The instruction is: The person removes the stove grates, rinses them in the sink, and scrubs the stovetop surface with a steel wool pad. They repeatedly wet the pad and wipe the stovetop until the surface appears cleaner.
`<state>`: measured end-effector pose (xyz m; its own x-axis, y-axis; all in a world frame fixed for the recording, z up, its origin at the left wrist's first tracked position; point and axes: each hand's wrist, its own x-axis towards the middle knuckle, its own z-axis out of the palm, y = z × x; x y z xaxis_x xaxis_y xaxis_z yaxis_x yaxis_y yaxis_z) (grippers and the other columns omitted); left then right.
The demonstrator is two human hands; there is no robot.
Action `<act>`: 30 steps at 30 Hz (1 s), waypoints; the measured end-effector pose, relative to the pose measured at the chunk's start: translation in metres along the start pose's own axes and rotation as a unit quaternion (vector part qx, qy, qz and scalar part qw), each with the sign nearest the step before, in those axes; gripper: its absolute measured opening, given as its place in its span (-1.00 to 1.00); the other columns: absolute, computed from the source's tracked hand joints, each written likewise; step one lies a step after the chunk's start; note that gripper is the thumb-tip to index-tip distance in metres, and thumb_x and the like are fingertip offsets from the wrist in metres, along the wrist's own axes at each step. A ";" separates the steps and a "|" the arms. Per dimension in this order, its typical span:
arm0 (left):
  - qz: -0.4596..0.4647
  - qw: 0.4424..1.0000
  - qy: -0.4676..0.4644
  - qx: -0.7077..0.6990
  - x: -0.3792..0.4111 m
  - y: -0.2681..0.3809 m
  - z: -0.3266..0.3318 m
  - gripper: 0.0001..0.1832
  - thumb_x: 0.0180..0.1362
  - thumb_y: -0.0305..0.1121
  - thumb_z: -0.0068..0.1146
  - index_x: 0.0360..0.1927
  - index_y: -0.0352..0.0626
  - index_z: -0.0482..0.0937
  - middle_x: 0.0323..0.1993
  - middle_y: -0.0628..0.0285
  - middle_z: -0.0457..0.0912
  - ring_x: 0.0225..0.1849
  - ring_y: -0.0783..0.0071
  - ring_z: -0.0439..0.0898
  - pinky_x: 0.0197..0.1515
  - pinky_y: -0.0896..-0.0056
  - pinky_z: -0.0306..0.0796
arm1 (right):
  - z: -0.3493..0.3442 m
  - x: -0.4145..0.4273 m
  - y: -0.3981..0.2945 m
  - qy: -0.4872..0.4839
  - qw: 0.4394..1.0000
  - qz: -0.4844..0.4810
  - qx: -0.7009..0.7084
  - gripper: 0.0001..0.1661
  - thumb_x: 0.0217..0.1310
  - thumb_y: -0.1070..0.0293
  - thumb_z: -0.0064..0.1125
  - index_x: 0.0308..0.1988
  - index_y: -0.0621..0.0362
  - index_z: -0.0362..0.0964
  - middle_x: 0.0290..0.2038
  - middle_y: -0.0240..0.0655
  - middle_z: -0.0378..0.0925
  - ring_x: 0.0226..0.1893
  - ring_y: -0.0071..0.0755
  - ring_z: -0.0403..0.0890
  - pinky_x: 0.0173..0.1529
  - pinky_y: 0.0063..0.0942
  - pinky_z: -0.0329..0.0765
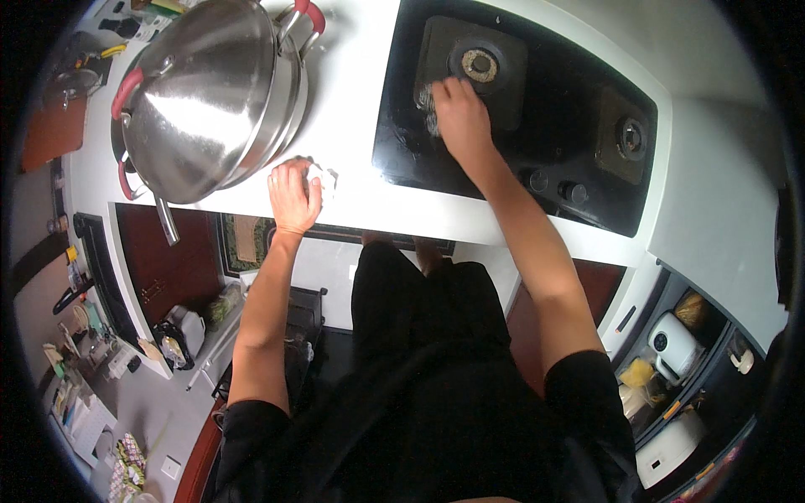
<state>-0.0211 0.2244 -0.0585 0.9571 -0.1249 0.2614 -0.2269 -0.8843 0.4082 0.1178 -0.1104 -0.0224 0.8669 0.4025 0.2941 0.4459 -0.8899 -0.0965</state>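
Note:
My right hand (463,117) reaches over the black glass gas cooktop (453,160), its fingers bent down onto the dark square plate around the left burner (481,65). Against those fingertips is a streaky silvery-white patch (431,119); I cannot tell whether it is a scrubber or a wet smear. Anything under the fingers is hidden. On the white countertop (355,119), near its front edge, my left hand (292,193) lies palm down with a crumpled white tissue or cloth (326,186) at its thumb side, partly under the hand.
A large lidded steel pot (207,107) with red-sleeved handles stands left of the cooktop. A metal handle (166,220) juts past the counter edge below it. The right burner (631,138) and control knobs (574,192) lie right of my forearm. Shelves with a white appliance (674,346) stand lower right.

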 end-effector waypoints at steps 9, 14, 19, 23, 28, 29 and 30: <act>-0.019 1.000 -0.001 -0.001 -0.002 0.001 -0.001 -0.64 0.22 -0.25 0.21 0.04 -0.17 0.54 0.02 0.04 0.57 0.06 0.01 0.49 0.17 -0.01 0.30 | -0.006 -0.013 0.003 -0.014 0.999 -0.052 -0.001 -0.87 0.11 0.52 0.27 -0.26 0.24 0.58 -0.22 -0.19 0.59 -0.10 -0.14 0.67 -0.06 -0.35 0.73; 0.000 1.000 -0.001 -0.013 0.006 0.003 0.000 -0.66 0.27 -0.27 0.16 0.05 -0.23 0.54 0.00 -0.02 0.55 0.03 -0.05 0.47 0.16 -0.03 0.30 | 0.006 0.038 0.006 -0.006 0.998 -0.054 -0.040 -0.84 0.09 0.51 0.29 -0.24 0.24 0.60 -0.24 -0.19 0.59 -0.12 -0.14 0.66 -0.06 -0.35 0.72; -0.007 1.000 0.006 -0.003 0.000 0.001 -0.002 -0.64 0.22 -0.26 0.21 0.04 -0.19 0.54 0.00 0.03 0.57 0.03 -0.01 0.49 0.16 -0.02 0.31 | -0.006 0.001 -0.008 -0.026 0.996 -0.069 -0.045 -0.89 0.09 0.52 0.28 -0.30 0.26 0.58 -0.24 -0.17 0.59 -0.14 -0.15 0.66 -0.10 -0.35 0.73; 0.000 1.000 0.007 -0.010 0.003 0.001 0.001 -0.62 0.19 -0.26 0.24 0.04 -0.19 0.55 0.00 0.06 0.57 0.04 0.02 0.50 0.16 0.00 0.31 | 0.002 0.033 0.003 -0.022 0.995 -0.090 -0.046 -0.85 0.06 0.51 0.29 -0.28 0.25 0.58 -0.25 -0.19 0.58 -0.15 -0.17 0.65 -0.12 -0.38 0.75; -0.014 1.000 0.007 -0.004 -0.001 -0.001 -0.002 -0.63 0.18 -0.28 0.25 0.03 -0.19 0.55 0.01 0.06 0.58 0.05 0.03 0.50 0.17 0.00 0.31 | -0.007 -0.010 -0.007 -0.006 0.996 -0.084 0.002 -0.86 0.06 0.55 0.26 -0.28 0.23 0.58 -0.28 -0.20 0.55 -0.15 -0.16 0.65 -0.13 -0.35 0.74; -0.011 1.000 0.009 -0.002 0.000 -0.001 -0.002 -0.63 0.18 -0.28 0.25 0.03 -0.19 0.55 0.01 0.07 0.58 0.05 0.03 0.50 0.17 0.00 0.31 | -0.002 -0.004 -0.003 -0.007 0.996 -0.091 -0.001 -0.86 0.06 0.54 0.27 -0.28 0.23 0.58 -0.28 -0.21 0.55 -0.15 -0.17 0.65 -0.13 -0.35 0.74; -0.006 1.000 0.013 -0.001 0.001 -0.001 -0.001 -0.63 0.18 -0.28 0.25 0.03 -0.19 0.55 0.01 0.07 0.58 0.05 0.03 0.50 0.17 0.00 0.31 | -0.003 0.008 -0.001 -0.008 0.995 -0.095 -0.005 -0.86 0.05 0.54 0.27 -0.28 0.23 0.58 -0.28 -0.21 0.55 -0.15 -0.18 0.65 -0.13 -0.35 0.74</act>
<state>-0.0204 0.2253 -0.0581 0.9547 -0.1034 0.2789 -0.2166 -0.8843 0.4137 0.1236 -0.1068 -0.0165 0.7706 0.5671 0.2910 0.5999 -0.7995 -0.0308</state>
